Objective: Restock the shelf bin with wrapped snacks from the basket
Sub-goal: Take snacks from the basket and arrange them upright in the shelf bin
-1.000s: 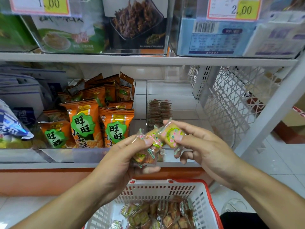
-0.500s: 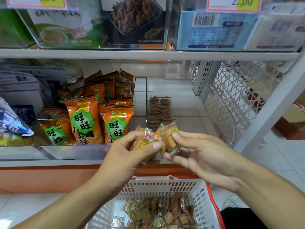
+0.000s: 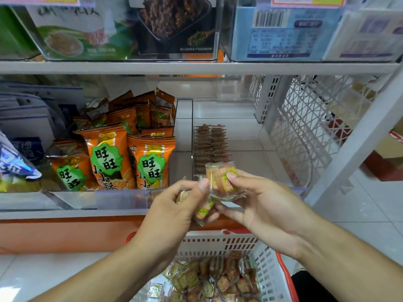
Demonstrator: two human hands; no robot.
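Wrapped snacks (image 3: 224,180), two or three small clear-film packets, are pinched by my right hand (image 3: 261,205) between thumb and fingers, just in front of the clear shelf bin (image 3: 246,136), at its front edge. My left hand (image 3: 172,214) grips a second small bunch of packets (image 3: 202,211), fingers curled round them, touching the right hand's bunch. Inside the bin a double row of the same snacks (image 3: 210,147) stands on edge along its left wall, leaving most of the bin floor bare. The basket (image 3: 261,269), white with a red rim, sits below my forearms and holds a loose heap of further packets. To the left, a neighbouring bin holds orange snack bags (image 3: 150,160); white mesh panelling (image 3: 309,127) closes the shelf end on the right. Risk, as I judge it: the film is slick and the right-hand grip is light, so a packet could slide free over the floor and not the basket; packets dropped flat would also disorder the standing row, and a careless reach could knock that row over. Compared with the view half a second before, both hands sit slightly higher against the shelf, the right hand's packets have parted from the left's and turned to face me, and the camera has tipped down, showing more of the basket.
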